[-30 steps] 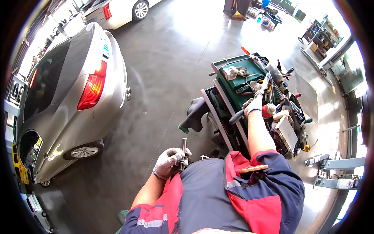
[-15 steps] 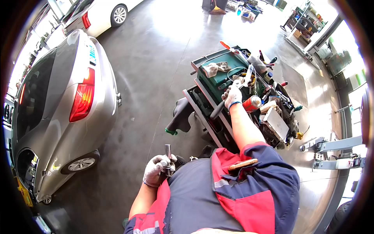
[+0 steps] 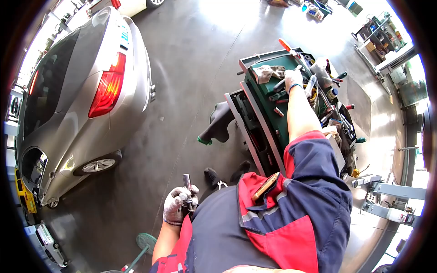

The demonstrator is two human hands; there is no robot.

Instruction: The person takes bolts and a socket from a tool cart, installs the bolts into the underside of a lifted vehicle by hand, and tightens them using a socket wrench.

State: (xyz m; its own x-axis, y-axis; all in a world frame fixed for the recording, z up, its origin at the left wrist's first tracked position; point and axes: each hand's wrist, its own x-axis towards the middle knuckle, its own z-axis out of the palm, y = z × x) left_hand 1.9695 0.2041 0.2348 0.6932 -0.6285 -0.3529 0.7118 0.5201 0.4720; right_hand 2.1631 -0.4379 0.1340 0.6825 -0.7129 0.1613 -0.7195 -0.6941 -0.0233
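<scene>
My left hand (image 3: pixel 177 205), in a white glove, is closed around a chrome socket (image 3: pixel 187 181) held upright beside my belly; more metal shows below the fingers. Over at the tool cart, my gloved right hand (image 3: pixel 293 77) reaches in among the tools with its fingers curled. A dark handle (image 3: pixel 279 85) juts out from under that hand; the rest of the tool is hidden. Left of it, a pair of grey-white work gloves (image 3: pixel 268 73) lies on the green cart top (image 3: pixel 277 125). A small red-and-white item (image 3: pixel 278 112) rests nearer to me.
Several hand tools and bottles crowd the cart's right side, with an orange-handled tool (image 3: pixel 286 44) at the far edge. A dark boot-shaped piece (image 3: pixel 219 123) sticks out on the left. A silver car (image 3: pixel 86 86) stands at left, a lift arm (image 3: pixel 400 191) at right.
My right hand has moved farther across the cart, up toward the gloves, and the dark handle has moved with it. The left hand still holds the socket. The whole view has shifted.
</scene>
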